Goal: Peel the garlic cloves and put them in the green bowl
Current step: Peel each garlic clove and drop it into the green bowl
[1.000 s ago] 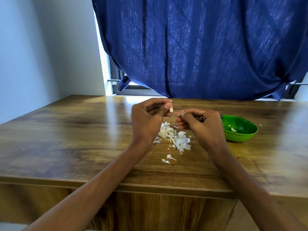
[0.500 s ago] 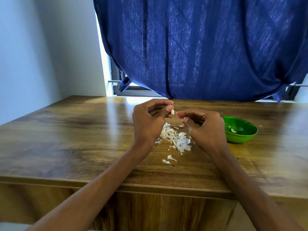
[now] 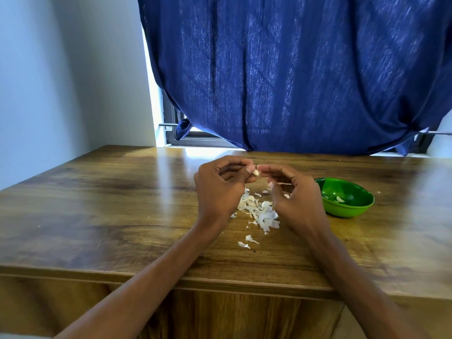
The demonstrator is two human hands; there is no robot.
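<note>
Garlic clove [image 3: 255, 172]: we find it raised above the table, pinched at the fingertips of the left hand [image 3: 220, 189], with only a small pale end showing. We cannot tell its long axis, nor how much skin remains on it.

Left hand: fingers curled, thumb and forefinger closed on the clove, back of the hand toward the camera.

Right hand [image 3: 293, 199]: fingers curled inward, forefinger and thumb tips meeting the exposed end of the clove. We judge it is picking at the skin; whether it grips skin or the clove itself we cannot tell.

Green bowl [image 3: 352, 209]: it stands on the table just beyond the right hand's outer side, apart from the left hand. One pale piece, likely a peeled clove [image 3: 340, 198], lies inside.

Deciding relation: the bowl lies to the right of both hands, and the right hand is nearer. We judge the drop calls for a short move rightward, either after a handover to the right hand or by the left hand reaching across.

Peel scraps [image 3: 259, 211]: a loose heap lies on the table below and between the two hands, with stray flakes nearer the person.

Wooden table [image 3: 122, 204]: both forearms pass over its near edge.

Stage: we judge the peeling of this clove unfinished.
</note>
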